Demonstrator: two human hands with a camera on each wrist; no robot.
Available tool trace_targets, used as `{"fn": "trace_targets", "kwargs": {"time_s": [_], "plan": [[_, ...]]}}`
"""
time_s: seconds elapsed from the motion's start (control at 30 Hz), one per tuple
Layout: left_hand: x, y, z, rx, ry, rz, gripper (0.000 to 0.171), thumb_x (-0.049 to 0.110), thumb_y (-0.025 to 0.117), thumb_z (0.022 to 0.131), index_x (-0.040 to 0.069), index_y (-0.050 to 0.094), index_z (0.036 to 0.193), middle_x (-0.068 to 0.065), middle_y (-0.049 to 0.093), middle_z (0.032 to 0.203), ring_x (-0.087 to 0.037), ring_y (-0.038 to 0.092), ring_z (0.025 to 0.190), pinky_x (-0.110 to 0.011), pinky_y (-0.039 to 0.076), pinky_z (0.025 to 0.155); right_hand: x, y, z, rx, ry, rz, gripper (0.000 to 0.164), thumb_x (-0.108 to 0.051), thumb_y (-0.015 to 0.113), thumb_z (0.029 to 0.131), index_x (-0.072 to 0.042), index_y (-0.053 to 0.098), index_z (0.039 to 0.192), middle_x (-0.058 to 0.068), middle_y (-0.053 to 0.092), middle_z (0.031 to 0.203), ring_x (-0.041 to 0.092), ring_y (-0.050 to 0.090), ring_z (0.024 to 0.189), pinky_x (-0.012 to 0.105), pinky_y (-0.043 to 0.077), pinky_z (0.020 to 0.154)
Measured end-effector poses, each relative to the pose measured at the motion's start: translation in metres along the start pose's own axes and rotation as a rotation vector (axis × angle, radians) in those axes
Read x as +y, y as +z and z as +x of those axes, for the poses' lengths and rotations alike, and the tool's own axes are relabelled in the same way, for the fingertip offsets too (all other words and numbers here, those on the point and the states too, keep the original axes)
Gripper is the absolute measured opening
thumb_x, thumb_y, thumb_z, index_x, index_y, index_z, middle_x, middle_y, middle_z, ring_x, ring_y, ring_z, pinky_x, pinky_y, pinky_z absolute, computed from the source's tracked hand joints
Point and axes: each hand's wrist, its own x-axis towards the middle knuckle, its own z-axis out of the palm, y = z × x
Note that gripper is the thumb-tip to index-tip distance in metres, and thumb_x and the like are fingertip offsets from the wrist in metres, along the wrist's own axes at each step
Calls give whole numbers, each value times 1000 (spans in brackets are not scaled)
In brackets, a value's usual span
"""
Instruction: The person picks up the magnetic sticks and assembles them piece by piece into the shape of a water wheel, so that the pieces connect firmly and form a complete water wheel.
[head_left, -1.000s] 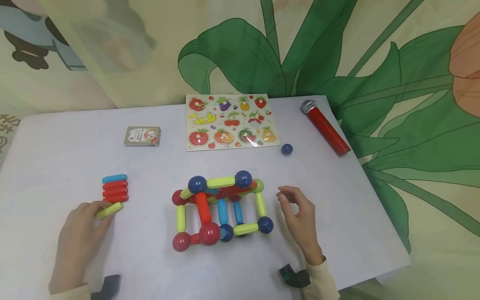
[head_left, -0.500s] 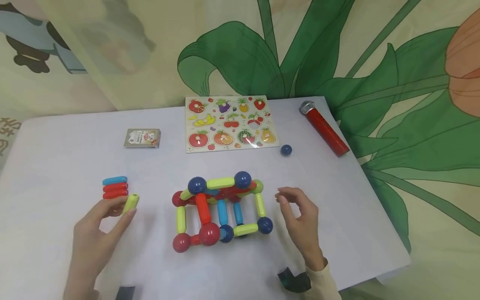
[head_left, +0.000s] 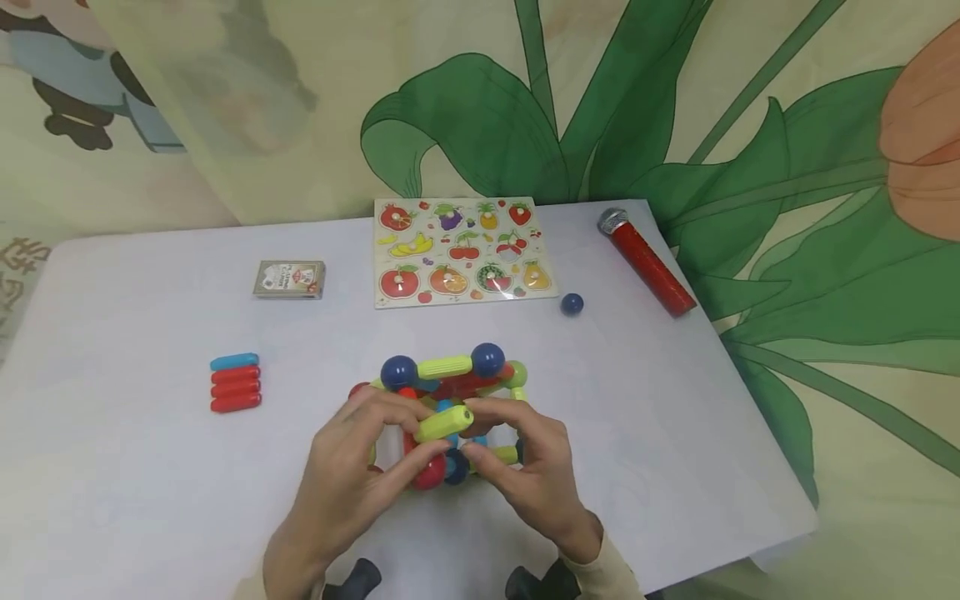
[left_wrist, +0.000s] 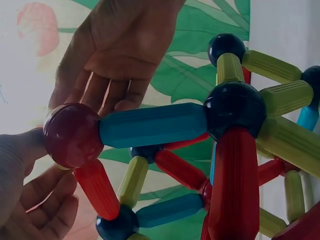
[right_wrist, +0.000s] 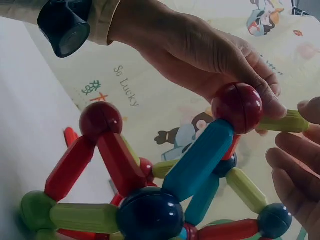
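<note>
My left hand [head_left: 367,458] pinches a yellow-green magnetic rod [head_left: 444,424] between thumb and fingers, above the front of a built frame. My right hand [head_left: 528,467] is at the rod's other end, thumb and fingers bent around that spot; whether they grip it is unclear. The frame joins coloured rods with balls, among them a dark blue ball [head_left: 488,360] at its top. Both hands hide much of the frame's front in the head view. In the right wrist view, a red ball [right_wrist: 237,108] of the frame stands just in front of the left hand's fingers.
On the left lie three red rods [head_left: 236,388] and a blue rod [head_left: 234,362]. Farther back are a playing-card box [head_left: 289,279], a fruit puzzle board [head_left: 465,252], a loose blue ball [head_left: 572,304] and a red microphone [head_left: 651,265]. A patterned cloth hangs behind the table.
My left hand has picked the yellow-green rod from the row at left and carried it right, over the frame. My right hand has moved left to meet the rod.
</note>
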Motion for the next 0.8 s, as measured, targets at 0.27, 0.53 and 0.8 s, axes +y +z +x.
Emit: {"fn": "trace_targets", "kwargs": {"time_s": [0.27, 0.53, 0.8], "plan": [[-2, -1, 2, -27, 2, -5, 37, 46, 65, 86, 10, 58, 89, 3, 65, 87, -12, 59, 87, -11, 46, 81, 2, 1, 8, -30, 37, 13, 29, -18, 65, 92, 3, 58, 111, 15, 68, 97, 17, 63, 80, 30, 55, 73], [-23, -19, -8, 3, -86, 95, 34, 32, 73, 85, 5, 62, 104, -2, 68, 100, -9, 59, 94, -8, 42, 88, 13, -21, 0, -38, 148, -42, 32, 7, 69, 80, 0, 55, 108, 12, 70, 100, 18, 66, 90, 31, 53, 83], [-87, -74, -43, 202, -306, 318, 32, -4, 72, 79, -7, 60, 108, -18, 65, 100, 5, 53, 92, -4, 35, 84, 20, -41, -26, -178, 280, -173, 33, 0, 76, 78, -9, 59, 105, 3, 71, 99, 14, 67, 91, 34, 56, 79]]}}
